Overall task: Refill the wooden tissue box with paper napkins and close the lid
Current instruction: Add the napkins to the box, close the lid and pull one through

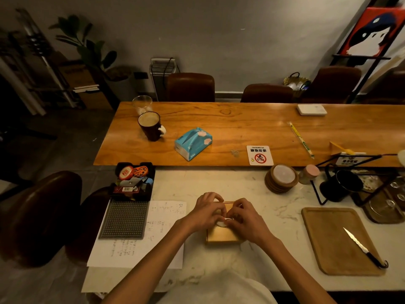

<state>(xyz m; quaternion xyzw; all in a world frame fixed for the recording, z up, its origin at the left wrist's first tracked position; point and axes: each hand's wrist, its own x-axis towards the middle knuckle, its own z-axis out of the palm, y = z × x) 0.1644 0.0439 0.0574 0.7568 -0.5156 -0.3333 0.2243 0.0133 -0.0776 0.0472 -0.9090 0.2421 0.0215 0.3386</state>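
Wooden tissue box (221, 234) top hidden under left hand (208, 212), right hand (242, 218); both pinch white napkin (222, 223), mostly covered.

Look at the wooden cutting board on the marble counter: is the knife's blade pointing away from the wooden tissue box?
No. The knife lies diagonally on the cutting board, its blade tip toward the tissue box.

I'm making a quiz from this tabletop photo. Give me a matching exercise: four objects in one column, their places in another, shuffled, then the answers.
Things:
1. knife
2. blue tissue pack
3. wooden tissue box
4. no-smoking sign

Places:
A. under both hands, on the marble counter
B. near edge of the wooden table, right of the blue pack
C. on the wooden tray
D. on the wooden table, beside the dark mug

Pairs: 1-C, 2-D, 3-A, 4-B
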